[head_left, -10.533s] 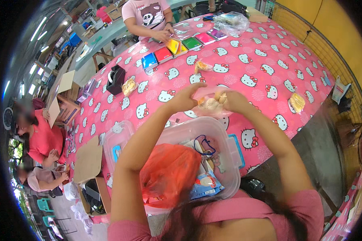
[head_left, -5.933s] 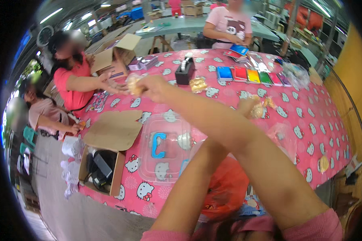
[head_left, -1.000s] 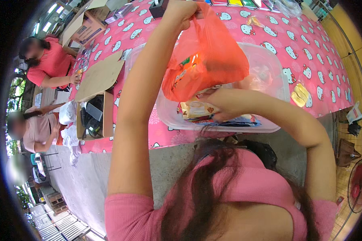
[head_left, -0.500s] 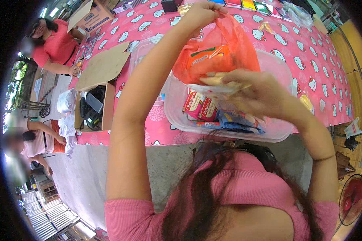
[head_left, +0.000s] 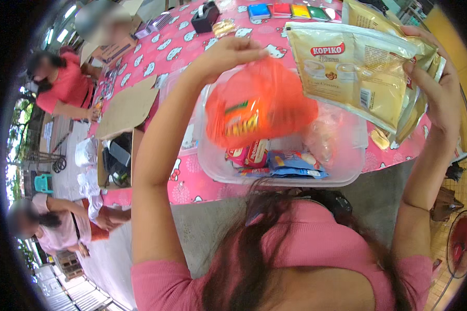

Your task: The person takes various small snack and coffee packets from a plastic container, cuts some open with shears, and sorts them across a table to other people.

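Observation:
My left hand [head_left: 228,56] is closed on the gathered top of an orange plastic bag [head_left: 290,88]. A pack with orange and yellow print shows through the thin plastic. Raised at the right, my right hand [head_left: 437,85] grips several gold coffee sachets [head_left: 342,72], their fronts turned toward me. Below the bag stands a clear plastic tub [head_left: 347,173]. Inside it lie red-and-pink packs [head_left: 248,154], blue packets [head_left: 296,165] and a crumpled clear wrapper [head_left: 324,135]. The bag hides part of the tub's far side.
A cardboard box [head_left: 107,176] of dark electronics stands left of the tub. Farther back are a black tape dispenser [head_left: 205,16] and a row of coloured packs [head_left: 281,11]. A gold packet [head_left: 380,139] lies right of the tub. Other people [head_left: 67,88] are at the left.
The right hand has lifted the gold sachets up and right, away from the bag. The left hand has come lower and nearer, and the bag has sunk over the tub.

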Action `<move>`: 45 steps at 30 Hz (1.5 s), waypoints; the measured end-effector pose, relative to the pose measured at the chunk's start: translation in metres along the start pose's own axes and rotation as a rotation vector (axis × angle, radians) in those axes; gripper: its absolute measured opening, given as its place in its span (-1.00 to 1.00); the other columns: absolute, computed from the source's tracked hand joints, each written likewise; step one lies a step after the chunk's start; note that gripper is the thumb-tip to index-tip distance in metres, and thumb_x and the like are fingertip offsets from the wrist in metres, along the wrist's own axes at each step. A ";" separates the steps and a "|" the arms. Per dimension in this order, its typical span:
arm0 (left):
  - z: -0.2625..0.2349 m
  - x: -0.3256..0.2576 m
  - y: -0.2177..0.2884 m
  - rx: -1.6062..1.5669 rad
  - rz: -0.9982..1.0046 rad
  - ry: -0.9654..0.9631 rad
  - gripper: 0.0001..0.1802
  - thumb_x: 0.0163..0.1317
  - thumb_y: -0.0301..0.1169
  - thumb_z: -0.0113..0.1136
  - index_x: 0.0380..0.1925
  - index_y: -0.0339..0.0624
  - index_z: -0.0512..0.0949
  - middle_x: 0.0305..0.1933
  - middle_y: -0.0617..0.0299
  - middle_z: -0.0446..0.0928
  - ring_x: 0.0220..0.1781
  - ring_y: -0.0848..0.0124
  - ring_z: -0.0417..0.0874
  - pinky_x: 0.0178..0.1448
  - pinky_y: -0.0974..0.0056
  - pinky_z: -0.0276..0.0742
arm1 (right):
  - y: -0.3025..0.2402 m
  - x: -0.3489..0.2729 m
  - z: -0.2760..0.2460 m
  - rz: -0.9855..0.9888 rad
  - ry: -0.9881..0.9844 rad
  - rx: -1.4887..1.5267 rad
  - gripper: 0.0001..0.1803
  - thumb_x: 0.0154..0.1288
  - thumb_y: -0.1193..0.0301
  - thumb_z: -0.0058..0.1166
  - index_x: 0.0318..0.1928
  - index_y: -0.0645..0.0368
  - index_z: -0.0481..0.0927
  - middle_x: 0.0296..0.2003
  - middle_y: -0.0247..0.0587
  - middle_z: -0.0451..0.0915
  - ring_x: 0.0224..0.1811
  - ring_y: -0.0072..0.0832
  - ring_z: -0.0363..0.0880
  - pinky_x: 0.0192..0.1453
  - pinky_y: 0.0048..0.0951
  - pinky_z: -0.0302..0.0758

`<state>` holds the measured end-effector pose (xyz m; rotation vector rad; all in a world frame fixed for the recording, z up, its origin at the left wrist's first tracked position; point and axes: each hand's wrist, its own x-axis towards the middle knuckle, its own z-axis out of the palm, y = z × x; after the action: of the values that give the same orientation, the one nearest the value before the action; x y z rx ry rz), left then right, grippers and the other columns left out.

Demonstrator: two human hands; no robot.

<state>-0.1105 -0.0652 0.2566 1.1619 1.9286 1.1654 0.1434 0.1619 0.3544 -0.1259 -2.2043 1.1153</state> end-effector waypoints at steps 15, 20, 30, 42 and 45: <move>0.038 -0.017 0.032 -0.672 0.152 0.463 -0.53 -0.04 -0.56 0.29 -0.09 -0.27 0.35 -0.23 0.16 0.54 -0.23 0.43 0.58 -0.20 0.34 0.51 | 0.034 0.000 0.024 0.151 -0.099 0.452 -0.50 -0.02 0.51 0.20 0.00 0.26 0.41 -0.21 -0.28 0.51 -0.18 -0.58 0.49 -0.13 -0.52 0.46; 0.015 -0.038 0.018 -0.736 0.171 0.544 -0.68 0.02 -0.64 0.20 -0.19 -0.22 0.40 -0.28 0.14 0.54 -0.27 0.43 0.59 -0.25 0.32 0.56 | 0.066 -0.011 0.015 0.293 -0.206 0.401 -0.47 -0.03 0.49 0.17 0.03 0.21 0.36 -0.16 -0.27 0.48 -0.19 -0.56 0.48 -0.11 -0.50 0.44; -0.038 -0.125 -0.012 -0.944 0.543 1.158 -0.67 0.07 -0.68 0.10 -0.12 -0.31 0.37 -0.19 0.05 0.50 -0.19 0.33 0.56 -0.10 0.22 0.55 | 0.082 -0.036 0.046 0.121 -0.160 -0.218 -0.67 -0.05 0.47 0.14 -0.19 0.24 0.46 -0.40 -0.31 0.47 -0.32 -0.55 0.40 -0.20 -0.51 0.37; -0.001 -0.266 -0.095 -0.664 0.363 1.979 -0.72 0.05 -0.71 0.12 -0.20 -0.38 0.38 -0.22 0.04 0.50 -0.25 0.32 0.58 -0.13 0.28 0.53 | 0.113 -0.031 0.077 0.186 -0.352 -0.160 -0.70 0.09 0.48 0.06 -0.12 0.25 0.46 -0.39 -0.35 0.47 -0.37 -0.64 0.40 -0.30 -0.60 0.34; -0.001 -0.296 -0.127 -0.778 0.206 2.117 -0.72 0.05 -0.71 0.11 -0.20 -0.38 0.38 -0.24 0.05 0.51 -0.26 0.32 0.58 -0.16 0.25 0.54 | 0.130 -0.033 0.082 0.149 -0.330 -0.215 -0.67 0.11 0.45 0.07 -0.09 0.25 0.45 -0.36 -0.33 0.47 -0.36 -0.64 0.40 -0.28 -0.59 0.35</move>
<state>-0.0289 -0.3611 0.1581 -0.9340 1.6604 3.4463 0.0946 0.1759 0.2056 -0.2146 -2.6458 1.0325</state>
